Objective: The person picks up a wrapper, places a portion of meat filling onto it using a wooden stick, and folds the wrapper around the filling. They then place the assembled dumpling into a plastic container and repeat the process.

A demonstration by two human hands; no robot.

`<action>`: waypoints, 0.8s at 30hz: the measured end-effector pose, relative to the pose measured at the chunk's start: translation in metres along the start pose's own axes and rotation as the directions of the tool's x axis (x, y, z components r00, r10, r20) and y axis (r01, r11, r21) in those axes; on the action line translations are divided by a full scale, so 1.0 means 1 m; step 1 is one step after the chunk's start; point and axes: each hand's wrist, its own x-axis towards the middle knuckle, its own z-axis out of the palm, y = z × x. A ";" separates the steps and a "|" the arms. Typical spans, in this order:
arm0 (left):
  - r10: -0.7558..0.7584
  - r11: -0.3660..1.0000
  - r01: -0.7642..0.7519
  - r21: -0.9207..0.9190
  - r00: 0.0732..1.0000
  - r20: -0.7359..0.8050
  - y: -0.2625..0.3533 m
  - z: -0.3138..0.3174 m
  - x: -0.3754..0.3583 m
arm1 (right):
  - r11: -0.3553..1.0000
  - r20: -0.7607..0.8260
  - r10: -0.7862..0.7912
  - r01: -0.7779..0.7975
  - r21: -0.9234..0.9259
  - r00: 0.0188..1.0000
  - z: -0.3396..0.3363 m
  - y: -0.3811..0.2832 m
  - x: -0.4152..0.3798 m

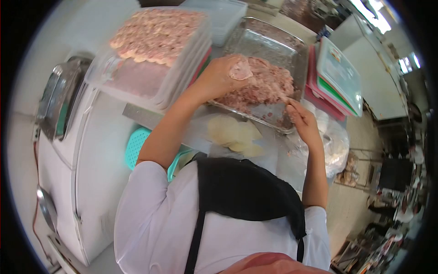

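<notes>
My left hand (218, 77) is raised over a glass tray (292, 43) and holds a round dumpling wrapper (240, 71) flat on its fingers. The tray is piled with pink minced filling (269, 84). At the tray's near right corner, my right hand (302, 119) pinches a thin stick (286, 99) whose tip touches the filling. A stack of pale wrappers (235, 134) lies on the counter just below the tray, between my two arms.
A clear plastic box (137, 75) topped with rows of folded dumplings (157, 29) stands at the left of the tray. Stacked lidded containers (340, 73) sit to the right, above a plastic bag (336, 146). A teal basket (136, 147) and a metal scale (59, 100) are further left.
</notes>
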 end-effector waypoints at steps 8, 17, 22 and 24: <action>-0.188 0.977 0.210 0.039 0.932 -0.309 0.012 -0.146 -0.060 | 0.900 0.003 0.248 -0.231 0.369 0.969 0.038 0.073 0.001; -0.270 0.601 0.594 0.535 0.781 -0.563 -0.107 -0.251 -0.063 | 0.889 -0.063 0.275 -0.229 0.396 0.959 0.038 0.060 -0.001; -0.328 0.689 0.530 0.494 0.836 -0.439 -0.123 -0.249 -0.053 | 0.863 -0.075 0.313 -0.251 0.438 0.947 0.039 0.062 0.000; -0.343 0.676 0.536 0.506 0.836 -0.428 -0.124 -0.247 -0.047 | 0.871 -0.089 0.297 -0.232 0.432 0.951 0.039 0.060 -0.002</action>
